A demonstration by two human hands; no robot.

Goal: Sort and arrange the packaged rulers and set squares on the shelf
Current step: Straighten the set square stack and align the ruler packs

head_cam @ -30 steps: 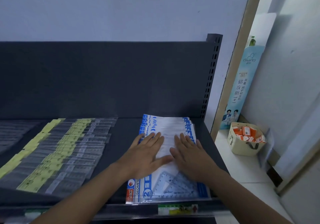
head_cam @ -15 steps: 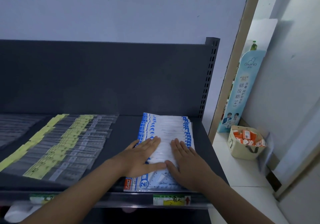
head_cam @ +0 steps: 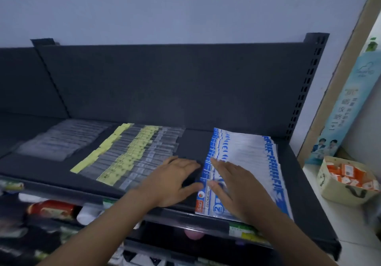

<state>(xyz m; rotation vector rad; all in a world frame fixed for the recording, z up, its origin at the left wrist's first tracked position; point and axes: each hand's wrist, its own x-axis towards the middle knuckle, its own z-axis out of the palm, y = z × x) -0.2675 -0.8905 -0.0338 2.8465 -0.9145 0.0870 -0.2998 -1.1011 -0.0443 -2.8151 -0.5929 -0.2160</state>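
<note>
The rulers (head_cam: 123, 154) are laid in rows, and the packs (head_cam: 247, 156) seem nearly lined up by the flat left hand (head_cam: 175, 181) and right hand (head_cam: 237, 185), nothing gripped.

Rests the right grip (head_cam: 237, 185) flat on the near left part of the packet stack (head_cam: 247, 152), fingers straight and close together, pointing away and leftward. Holds the left grip (head_cam: 175, 181) palm-down just left of that stack, fingers loosely spread, thumb reaching to its left edge. Stretches both bare forearms in from the stack's near side.
</note>
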